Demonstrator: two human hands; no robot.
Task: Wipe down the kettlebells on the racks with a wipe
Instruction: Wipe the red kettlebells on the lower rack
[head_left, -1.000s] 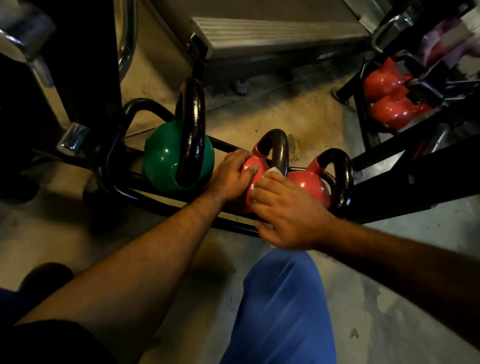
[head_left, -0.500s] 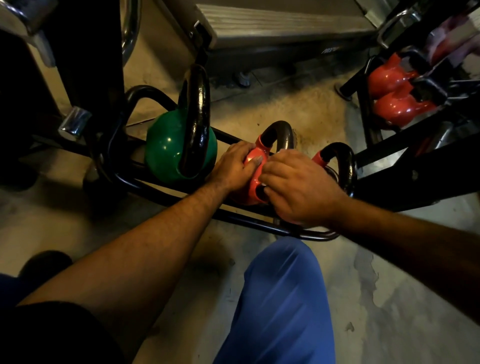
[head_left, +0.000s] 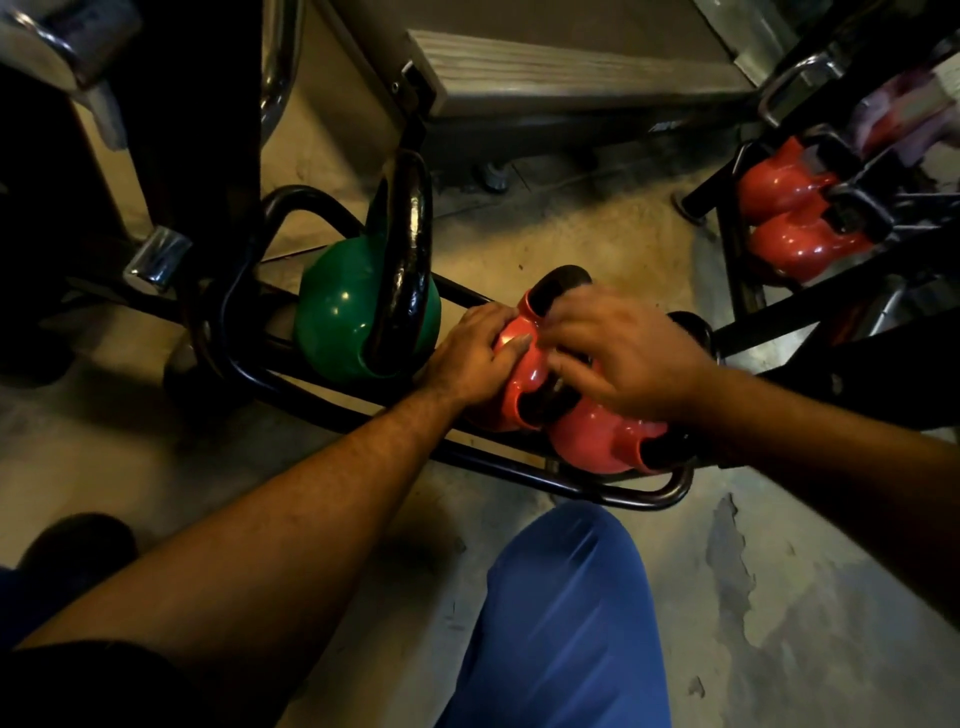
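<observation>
Left hand (head_left: 475, 358) flat on red kettlebell (head_left: 519, 379), fingers relaxed; right hand (head_left: 623, 353) blurred above it, grip impossible to tell.

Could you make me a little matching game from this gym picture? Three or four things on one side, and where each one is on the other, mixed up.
Things:
1. green kettlebell
2. left hand
3. right hand
4. pair of red kettlebells on the far rack

Places:
A. upper right of the picture
B. resting on the left side of the nearest red kettlebell
C. left end of the near rack
D. over the gap between the two red kettlebells on the near rack

Pairs: 1-C, 2-B, 3-D, 4-A
</observation>
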